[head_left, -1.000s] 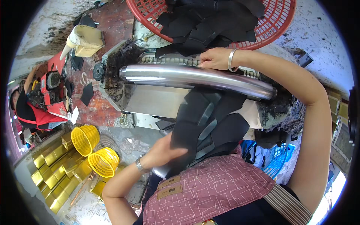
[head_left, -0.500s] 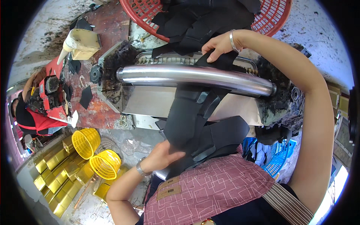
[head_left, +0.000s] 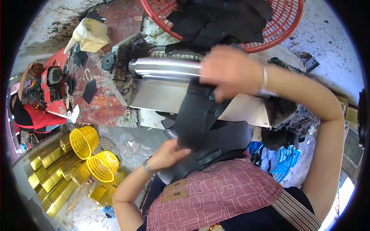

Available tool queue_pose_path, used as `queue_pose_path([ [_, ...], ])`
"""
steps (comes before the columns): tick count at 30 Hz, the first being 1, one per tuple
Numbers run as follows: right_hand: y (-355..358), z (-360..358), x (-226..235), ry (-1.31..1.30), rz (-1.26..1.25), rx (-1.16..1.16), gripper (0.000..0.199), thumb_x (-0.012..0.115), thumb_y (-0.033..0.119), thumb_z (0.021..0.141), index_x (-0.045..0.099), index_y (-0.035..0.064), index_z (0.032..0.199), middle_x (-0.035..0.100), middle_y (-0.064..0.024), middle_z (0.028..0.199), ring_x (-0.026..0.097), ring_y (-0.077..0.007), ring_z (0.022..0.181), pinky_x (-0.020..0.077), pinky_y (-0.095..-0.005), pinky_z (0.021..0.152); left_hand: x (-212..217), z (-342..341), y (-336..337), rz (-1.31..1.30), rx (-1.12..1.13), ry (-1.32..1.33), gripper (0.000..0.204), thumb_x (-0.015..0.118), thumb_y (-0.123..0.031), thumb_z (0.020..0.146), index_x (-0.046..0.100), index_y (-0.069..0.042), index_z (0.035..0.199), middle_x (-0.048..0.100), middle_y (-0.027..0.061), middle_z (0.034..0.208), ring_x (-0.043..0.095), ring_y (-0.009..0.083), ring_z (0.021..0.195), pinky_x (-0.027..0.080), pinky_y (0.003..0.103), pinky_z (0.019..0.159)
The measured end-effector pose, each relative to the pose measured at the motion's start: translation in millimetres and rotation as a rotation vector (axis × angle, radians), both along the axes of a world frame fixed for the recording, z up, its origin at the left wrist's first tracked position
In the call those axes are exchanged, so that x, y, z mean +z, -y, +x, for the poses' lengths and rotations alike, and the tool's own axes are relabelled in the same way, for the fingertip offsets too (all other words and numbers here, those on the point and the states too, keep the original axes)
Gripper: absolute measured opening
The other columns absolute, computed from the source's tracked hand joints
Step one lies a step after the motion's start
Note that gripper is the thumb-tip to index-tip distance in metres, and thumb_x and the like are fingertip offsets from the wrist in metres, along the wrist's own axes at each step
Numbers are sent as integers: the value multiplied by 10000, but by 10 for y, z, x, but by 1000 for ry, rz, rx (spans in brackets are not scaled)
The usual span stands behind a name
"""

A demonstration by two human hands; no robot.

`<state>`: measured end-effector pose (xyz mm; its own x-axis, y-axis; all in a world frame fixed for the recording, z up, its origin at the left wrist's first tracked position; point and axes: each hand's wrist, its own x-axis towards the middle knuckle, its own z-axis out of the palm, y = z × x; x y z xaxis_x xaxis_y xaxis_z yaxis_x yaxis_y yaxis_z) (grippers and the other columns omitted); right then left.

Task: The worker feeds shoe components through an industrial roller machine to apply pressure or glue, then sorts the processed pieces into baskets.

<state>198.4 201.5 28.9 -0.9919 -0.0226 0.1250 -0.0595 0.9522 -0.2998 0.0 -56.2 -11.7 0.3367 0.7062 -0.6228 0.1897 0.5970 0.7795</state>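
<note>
Black leather-like cut pieces (head_left: 192,115) hang from under a shiny metal roller (head_left: 167,68) toward my lap, where more of them (head_left: 231,138) lie overlapped. My left hand (head_left: 169,153) grips the near edge of these pieces, thumb lying on top, other fingers partly hidden. My right hand (head_left: 231,73) is smeared by motion above the roller and covers its right part. Whether anything is in its fingers cannot be made out. Pale metal plates (head_left: 160,94) slope below the roller on both sides of the pieces.
A red basket (head_left: 283,27) heaped with black pieces stands behind the roller. A cream container (head_left: 94,34) sits on the red bench at left. Yellow baskets (head_left: 103,166) and golden blocks (head_left: 50,184) are lower left; a blue basket (head_left: 283,163) is right. A co-worker (head_left: 32,109) works far left.
My right hand has come from behind the roller toward me, over its top. My left hand stays on the black pieces. The whole view has shifted slightly.
</note>
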Motion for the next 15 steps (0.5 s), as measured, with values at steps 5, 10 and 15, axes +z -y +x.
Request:
queue_pose_path([
  [5,1190,-201,-220,-195,129,-210,369,547,190,687,549,11,1010,544,-141,1067,516,-280,982,386,-436,860,-74,-30,167,-27,16,47,361,625,-195,760,514,-39,1067,604,135,894,573,197,790,446,304,727],
  [10,1312,-318,-571,-385,92,-420,318,512,123,693,553,-11,978,598,-139,941,591,-260,883,476,-349,779,-238,-228,211,237,-185,-211,454,698,-266,684,520,-8,1013,594,174,888,589,302,803,456,349,711],
  [15,1405,-230,-407,-356,64,-451,300,515,102,677,560,-28,944,604,-155,907,598,-278,861,480,-363,778,-556,104,-346,829,-561,-435,450,594,-243,766,468,-1,1125,512,160,1090,479,279,1037,361,341,889],
])
